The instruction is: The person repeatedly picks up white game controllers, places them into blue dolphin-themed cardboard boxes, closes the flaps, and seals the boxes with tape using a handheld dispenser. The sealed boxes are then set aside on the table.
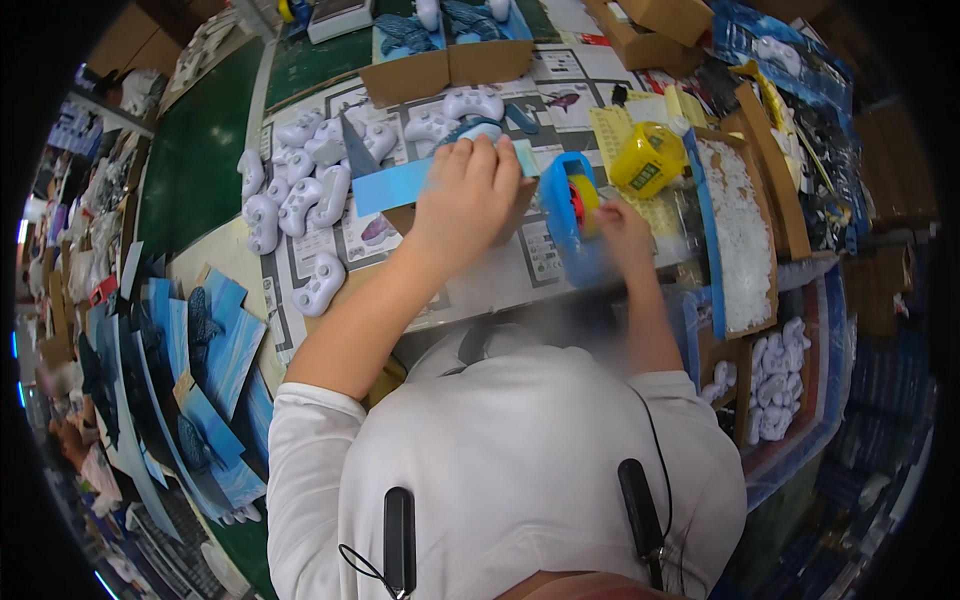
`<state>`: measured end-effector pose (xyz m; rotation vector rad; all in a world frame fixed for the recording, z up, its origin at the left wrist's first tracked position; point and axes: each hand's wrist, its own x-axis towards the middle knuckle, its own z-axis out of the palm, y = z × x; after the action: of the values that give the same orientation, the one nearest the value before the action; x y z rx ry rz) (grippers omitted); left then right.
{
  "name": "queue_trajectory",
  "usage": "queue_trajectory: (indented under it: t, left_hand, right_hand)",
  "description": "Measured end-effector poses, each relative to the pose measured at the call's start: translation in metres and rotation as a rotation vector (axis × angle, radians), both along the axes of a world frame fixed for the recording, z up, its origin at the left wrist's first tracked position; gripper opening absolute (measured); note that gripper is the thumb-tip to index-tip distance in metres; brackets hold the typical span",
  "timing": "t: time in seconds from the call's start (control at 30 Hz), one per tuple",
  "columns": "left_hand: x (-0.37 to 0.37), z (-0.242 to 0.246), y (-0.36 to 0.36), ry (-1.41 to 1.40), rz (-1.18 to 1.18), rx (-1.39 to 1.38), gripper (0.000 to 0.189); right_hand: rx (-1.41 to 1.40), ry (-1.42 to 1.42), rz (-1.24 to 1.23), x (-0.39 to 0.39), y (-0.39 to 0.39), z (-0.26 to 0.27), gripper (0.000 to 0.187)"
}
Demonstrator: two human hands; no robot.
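My left hand lies across a blue-faced cardboard box, its fingers curled over the far side against a blue toy sea animal. A dark blue fin stands up at the box's left end. Just right of the box is a blue tape dispenser with a yellow tape roll on a red core. My right hand is beside that roll, fingertips drawn together. It is blurred, and whether tape is between the fingers cannot be seen.
Several white game controllers are heaped left of the box. A yellow bottle stands right of the dispenser, near an open carton of white bits. Blue cardboard inserts with toys are stacked at left. Two filled boxes stand at the back.
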<state>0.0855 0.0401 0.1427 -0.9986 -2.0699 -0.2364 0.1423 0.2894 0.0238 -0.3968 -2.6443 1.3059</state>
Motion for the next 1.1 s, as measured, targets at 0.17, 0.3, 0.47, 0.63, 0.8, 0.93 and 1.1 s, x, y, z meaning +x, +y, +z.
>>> queue_trajectory:
  t: [0.17,0.3,0.47,0.63,0.8,0.93,1.1]
  left_hand:
    - [-0.009,-0.007,0.002,0.057,-0.060,0.022,0.033]
    - [-0.007,-0.007,0.005,0.009,-0.050,0.046,0.034]
    - [-0.006,-0.007,0.003,-0.042,-0.039,0.044,0.034]
    - [0.001,0.005,-0.002,0.039,0.037,-0.012,0.032]
    - [-0.006,-0.004,-0.011,-0.003,-0.043,0.062,0.030]
    - [-0.010,-0.005,-0.007,0.030,-0.096,0.134,0.025]
    - [-0.009,-0.006,-0.005,0.018,-0.094,0.131,0.024]
  right_hand:
    - [-0.121,-0.367,0.196,0.027,0.028,-0.020,0.026]
    - [-0.440,-0.302,0.137,0.026,0.020,-0.019,0.022]
    - [-0.046,-0.270,0.031,0.076,0.017,-0.020,0.023]
    - [0.786,-0.591,-0.170,0.070,-0.011,0.005,0.027]
    - [0.158,0.005,-0.187,0.069,0.004,0.027,0.016]
    - [-0.439,0.371,0.149,0.038,-0.068,0.103,0.038]
    - [-0.625,0.305,0.139,-0.010,-0.120,0.116,0.051]
